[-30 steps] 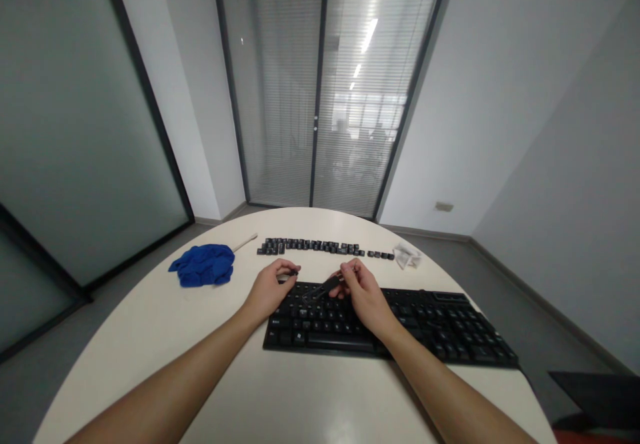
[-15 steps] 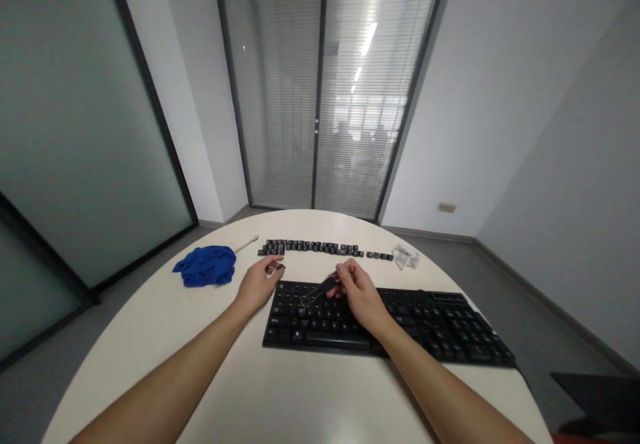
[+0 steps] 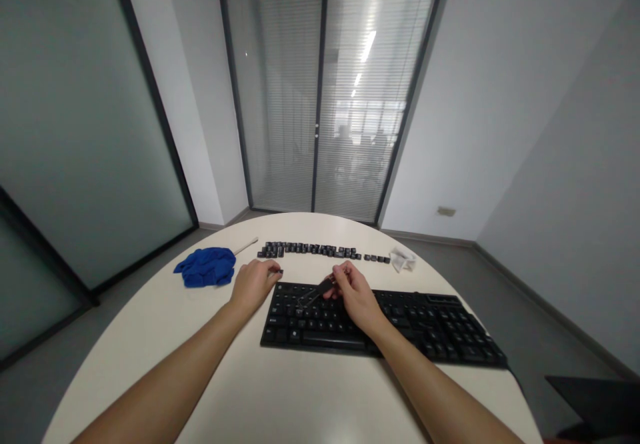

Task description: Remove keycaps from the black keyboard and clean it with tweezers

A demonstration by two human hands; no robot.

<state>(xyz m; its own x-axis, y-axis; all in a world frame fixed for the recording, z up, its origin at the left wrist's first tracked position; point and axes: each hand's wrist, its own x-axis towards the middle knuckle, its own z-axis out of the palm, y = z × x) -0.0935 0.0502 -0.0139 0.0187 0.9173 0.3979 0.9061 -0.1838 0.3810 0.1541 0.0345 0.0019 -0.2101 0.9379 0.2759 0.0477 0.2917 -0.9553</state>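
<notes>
A black keyboard lies on the table, with several key places showing in its upper left part. My right hand is above its middle, closed on a keycap puller with a dark handle. The puller's thin wire ends point down left over the keys. At the keyboard's upper left corner my left hand pinches a small black keycap between thumb and fingers. Beyond both hands, loose black keycaps stand in rows on the table.
To the left, a crumpled blue cloth lies by a thin light-coloured stick. A crumpled clear plastic bag sits at the right end of the keycap rows. The pale round table has its curved edge beyond them.
My left hand has drawn its fingers together around the keycap and turned slightly. My right hand keeps the puller over the keyboard, almost unmoved. The view has shifted a little.
</notes>
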